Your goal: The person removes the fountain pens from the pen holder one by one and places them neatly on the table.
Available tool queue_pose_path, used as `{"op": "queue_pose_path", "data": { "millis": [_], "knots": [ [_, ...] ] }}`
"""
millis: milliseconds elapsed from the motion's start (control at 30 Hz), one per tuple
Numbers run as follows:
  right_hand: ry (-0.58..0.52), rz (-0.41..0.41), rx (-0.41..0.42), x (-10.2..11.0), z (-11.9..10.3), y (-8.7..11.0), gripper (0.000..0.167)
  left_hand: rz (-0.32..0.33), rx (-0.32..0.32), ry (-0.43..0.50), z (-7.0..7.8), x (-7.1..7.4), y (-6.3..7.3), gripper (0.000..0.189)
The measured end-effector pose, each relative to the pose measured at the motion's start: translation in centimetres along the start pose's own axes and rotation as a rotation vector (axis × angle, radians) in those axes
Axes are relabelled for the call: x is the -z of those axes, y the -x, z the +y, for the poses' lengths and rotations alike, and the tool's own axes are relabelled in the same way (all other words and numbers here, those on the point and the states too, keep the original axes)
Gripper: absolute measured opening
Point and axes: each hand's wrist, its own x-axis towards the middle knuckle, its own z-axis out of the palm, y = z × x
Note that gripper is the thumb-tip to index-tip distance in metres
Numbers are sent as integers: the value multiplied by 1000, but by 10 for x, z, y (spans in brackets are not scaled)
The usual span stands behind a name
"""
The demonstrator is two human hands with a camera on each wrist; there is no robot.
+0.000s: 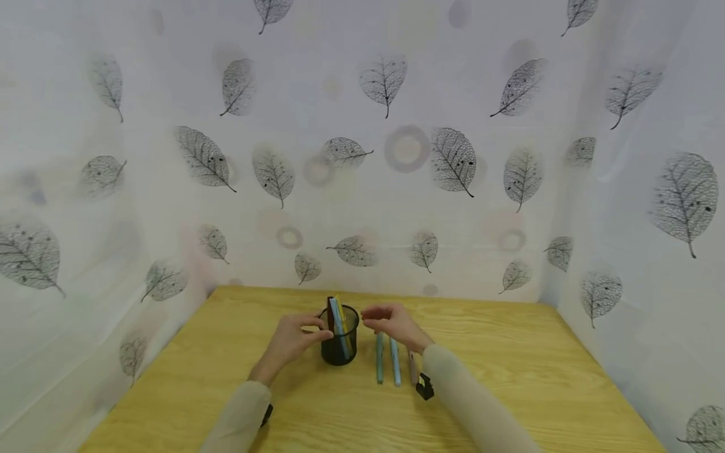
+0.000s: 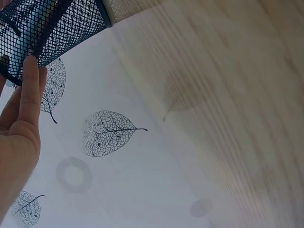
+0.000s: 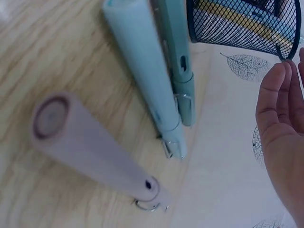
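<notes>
A black mesh pen holder (image 1: 338, 352) stands upright on the table. In it lean a dark red pen (image 1: 330, 304), a light blue pen (image 1: 337, 318) and a yellow pen (image 1: 342, 309). My left hand (image 1: 291, 340) is at its left side, with extended fingers (image 2: 31, 88) touching the mesh near the rim and the thumb across its front. Just right of the rim is my right hand (image 1: 396, 324), fingers loosely bent and holding nothing. Below it lie a green pen (image 3: 178, 57), a pale blue pen (image 3: 142, 66) and a greyish-pink pen (image 3: 95, 142), side by side.
The wooden table (image 1: 498, 377) meets a pale leaf-patterned sheet (image 1: 351, 207) at the back and both sides. Black wrist mounts (image 1: 425, 386) sit at the sleeves; the right one is close to the greyish-pink pen.
</notes>
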Motion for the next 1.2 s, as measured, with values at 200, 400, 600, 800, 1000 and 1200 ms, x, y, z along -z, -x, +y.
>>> {"op": "queue_pose_path", "data": {
  "millis": [200, 400, 600, 800, 1000, 1200],
  "knots": [
    [-12, 55, 13, -6, -7, -7, 31, 9, 0, 13, 2, -1, -3, 12],
    [-42, 90, 36, -13, -8, -11, 29, -8, -5, 5, 3, -2, -2, 12],
    [12, 130, 68, -20, -15, -13, 30, -5, 12, 17, 6, -1, 2, 12],
    [13, 126, 80, -22, -23, -16, 29, -6, 22, 36, 9, 1, 2, 15],
    [12, 110, 101, -24, -42, -13, 25, -8, 14, 28, 10, 2, 2, 14],
    [14, 109, 84, -29, -37, -22, 26, 0, 2, 36, 9, 2, 1, 13]
  ]
}}
